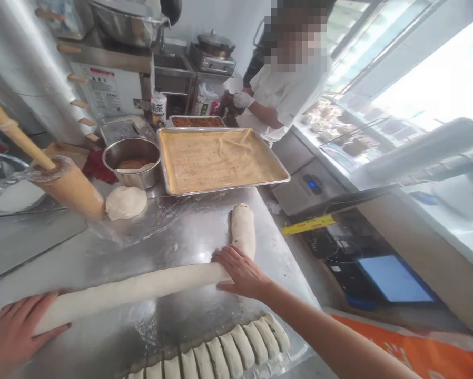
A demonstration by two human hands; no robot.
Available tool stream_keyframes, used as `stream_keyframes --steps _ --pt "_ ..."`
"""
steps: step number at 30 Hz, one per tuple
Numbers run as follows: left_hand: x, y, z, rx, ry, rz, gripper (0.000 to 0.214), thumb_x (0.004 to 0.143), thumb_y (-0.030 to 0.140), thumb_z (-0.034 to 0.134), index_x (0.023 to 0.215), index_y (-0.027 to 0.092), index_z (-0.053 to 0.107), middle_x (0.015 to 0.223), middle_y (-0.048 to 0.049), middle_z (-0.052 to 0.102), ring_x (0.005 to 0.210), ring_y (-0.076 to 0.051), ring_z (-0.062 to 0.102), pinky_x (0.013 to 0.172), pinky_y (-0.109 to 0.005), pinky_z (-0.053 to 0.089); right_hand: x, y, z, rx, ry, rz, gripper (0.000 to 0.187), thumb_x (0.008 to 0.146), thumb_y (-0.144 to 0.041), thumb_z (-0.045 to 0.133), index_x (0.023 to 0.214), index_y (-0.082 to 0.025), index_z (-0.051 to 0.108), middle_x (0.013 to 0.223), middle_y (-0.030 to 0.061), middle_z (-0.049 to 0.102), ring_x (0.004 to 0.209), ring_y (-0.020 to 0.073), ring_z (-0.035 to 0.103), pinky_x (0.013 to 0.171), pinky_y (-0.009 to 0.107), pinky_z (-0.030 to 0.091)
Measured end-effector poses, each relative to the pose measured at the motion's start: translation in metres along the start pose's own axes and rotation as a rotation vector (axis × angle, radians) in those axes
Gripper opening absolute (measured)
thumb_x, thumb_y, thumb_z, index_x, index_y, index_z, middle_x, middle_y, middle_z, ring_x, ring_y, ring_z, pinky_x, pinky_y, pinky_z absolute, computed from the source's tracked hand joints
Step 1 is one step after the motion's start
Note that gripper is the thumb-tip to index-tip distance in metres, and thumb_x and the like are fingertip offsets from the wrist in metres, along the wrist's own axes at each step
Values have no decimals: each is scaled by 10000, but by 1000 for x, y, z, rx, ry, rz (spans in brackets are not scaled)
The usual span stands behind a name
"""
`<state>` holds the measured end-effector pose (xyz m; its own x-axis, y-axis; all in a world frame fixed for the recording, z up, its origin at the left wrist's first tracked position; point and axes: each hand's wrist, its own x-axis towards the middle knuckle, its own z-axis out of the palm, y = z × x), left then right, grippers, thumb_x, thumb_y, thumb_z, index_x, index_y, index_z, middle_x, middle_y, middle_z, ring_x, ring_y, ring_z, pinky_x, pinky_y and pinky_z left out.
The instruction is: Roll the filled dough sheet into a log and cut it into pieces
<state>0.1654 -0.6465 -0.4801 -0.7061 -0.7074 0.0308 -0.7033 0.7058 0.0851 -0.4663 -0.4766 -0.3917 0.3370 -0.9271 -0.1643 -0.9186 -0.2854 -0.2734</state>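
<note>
**Fingers (232, 259) of both hands closed over a long dough roll**

The fingers of the right hand (242, 273) lie over the far side of the dough roll (141, 289), thumb on the near side, so the roll is held between them; how hard they press, I cannot tell. The left hand (21, 334) spans it the same way near the picture's left edge, fingers over the top and thumb towards the wearer. Between the hands the roll lies across the metal bench (197, 226). Past the right hand a thicker stretch of dough (243, 226) points away; the hand hides whether the two are one piece

It should handle as soft, pliant and fairly heavy for its thickness, likely to sag, stretch or tear if lifted by one end. A broad, flat-handed hold at two well-separated places, as here, seems best; pinching would probably dent the skin

Nearer the wearer, cut dough pieces (226, 353) stand in a row. Beyond the roll are a dough lump (126, 202) touching or just beside a wooden rolling pin (68, 187), a metal pot (144, 181) and a lined tray (286, 177). Farther back stands a co-worker in white (295, 89), gloved
</note>
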Motion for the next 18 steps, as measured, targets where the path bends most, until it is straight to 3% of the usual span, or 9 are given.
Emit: stream_keyframes --steps 2,5,7,10,12,18 --pt "-6 -15 -7 110 0 48 592 933 677 543 1390 303 517 1192 -89 716 1067 -357 673 950 -534 529 24 -34 17 36 63 10 978 828 -760 678 1532 -132 420 1443 209 586 1315 390 516 1136 572 388" --pt "0 -22 -18 209 45 175 501 961 605 575 1291 232 628 1154 -104 744 1005 -291 704 911 -419 534 75 -89 42 52 74 46 965 789 -726 749 1509 -162 439 1327 162 645 1156 350 594 995 511 482" --pt "7 -23 -26 225 49 194 494 965 593 595 1286 221 649 1138 -117 749 995 -280 708 920 -410 517 108 -120 53 28 74 38 915 764 -717 775 1443 -166 501 1237 137 667 1084 340 610 927 493 501" --pt "4 -36 -39 207 9 131 696 914 706 603 1394 201 594 1231 -162 717 1088 -326 684 948 -453 499 149 -158 61 5 95 6 899 733 -738 781 1381 -163 541 1203 130 665 1060 336 611 898 486 506" --pt "-11 -57 -46 211 -5 69 777 886 752 605 1405 176 575 1248 -179 700 1102 -344 672 935 -466 500 171 -177 64 -6 104 -8 873 726 -744 779 1340 -163 563 1198 129 664 1049 335 611 890 487 513" --pt "-57 -134 -50 197 20 132 520 941 593 644 1267 188 642 1090 -133 730 965 -301 688 900 -451 507 204 -204 70 -21 141 -82 624 888 -642 688 1300 -180 606 1174 147 692 1017 315 644 856 470 545"
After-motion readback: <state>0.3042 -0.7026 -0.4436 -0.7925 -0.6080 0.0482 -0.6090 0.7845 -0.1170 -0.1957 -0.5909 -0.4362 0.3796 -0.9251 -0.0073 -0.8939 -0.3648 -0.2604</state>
